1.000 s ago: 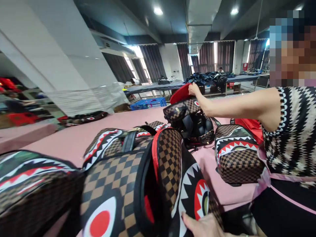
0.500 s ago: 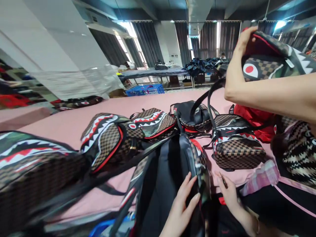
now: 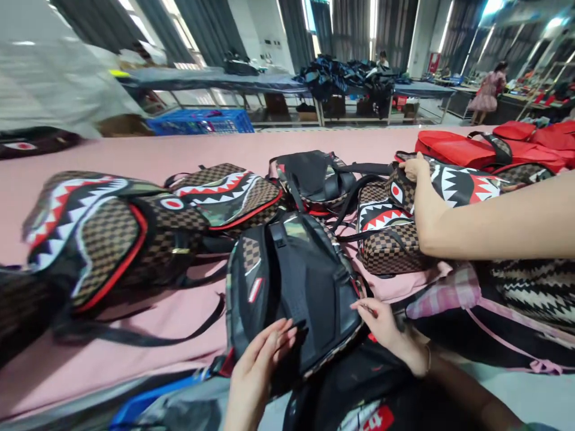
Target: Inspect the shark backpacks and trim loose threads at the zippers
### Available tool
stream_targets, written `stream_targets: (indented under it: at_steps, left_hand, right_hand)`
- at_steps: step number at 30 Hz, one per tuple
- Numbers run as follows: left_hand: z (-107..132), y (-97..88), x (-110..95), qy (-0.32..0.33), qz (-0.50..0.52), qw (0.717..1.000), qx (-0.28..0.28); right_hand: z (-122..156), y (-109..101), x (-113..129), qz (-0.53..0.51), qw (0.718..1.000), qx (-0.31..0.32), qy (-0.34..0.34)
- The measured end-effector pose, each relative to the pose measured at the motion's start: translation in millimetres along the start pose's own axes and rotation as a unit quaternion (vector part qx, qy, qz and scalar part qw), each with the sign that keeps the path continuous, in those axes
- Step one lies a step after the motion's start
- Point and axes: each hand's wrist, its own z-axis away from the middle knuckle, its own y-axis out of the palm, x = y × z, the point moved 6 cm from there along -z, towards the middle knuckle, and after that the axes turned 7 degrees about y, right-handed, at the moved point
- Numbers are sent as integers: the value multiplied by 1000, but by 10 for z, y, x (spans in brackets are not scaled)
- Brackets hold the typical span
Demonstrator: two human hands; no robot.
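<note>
A backpack (image 3: 314, 287) lies in front of me with its black padded back panel and straps facing up. Brown checks and camouflage show along its edges. My left hand (image 3: 263, 353) hovers by its lower left part, fingers extended and holding nothing; whether they touch the panel I cannot tell. At the pack's right edge, my right hand (image 3: 393, 335) pinches a small, thin, dark tool (image 3: 369, 309), too small to name surely. A black item with a white and red print (image 3: 366, 416) lies below the backpack, close to my body.
Shark-mouth checked backpacks (image 3: 112, 239) lie on the pink table (image 3: 179, 146). On the right, a co-worker's arm (image 3: 494, 224) reaches in, the hand on another shark-mouth bag (image 3: 462, 185). Red bags (image 3: 453, 149) are behind it. A blue crate (image 3: 202, 121) stands beyond the table.
The backpack has gone from standing tilted to lying flatter, back panel up. My left hand has come away from its side edge. The co-worker's raised bag has come down. My view has turned right.
</note>
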Motion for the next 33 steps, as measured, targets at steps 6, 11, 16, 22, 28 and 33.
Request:
stream_targets:
  at_steps: [6, 11, 16, 22, 28, 33]
  left_hand:
    - [-156, 711, 137, -125, 102, 985, 68]
    - [-173, 997, 287, -92, 51, 993, 57]
    - [-252, 1137, 319, -76, -25, 995, 62]
    - [-264, 1205, 245, -60, -58, 993, 85]
    - [-30, 899, 284, -33, -16, 999, 41]
    - [121, 613, 287, 15, -22, 999, -29]
  right_hand:
    - [194, 2, 155, 74, 992, 80, -67]
    - [324, -250, 79, 109, 992, 64, 23]
    - [276, -316, 9, 68, 993, 28, 90]
    - [149, -233, -10, 62, 993, 11, 101]
    - [-21, 3, -31, 28, 991, 82, 100]
    - [-87, 465, -116, 58, 978, 161, 117]
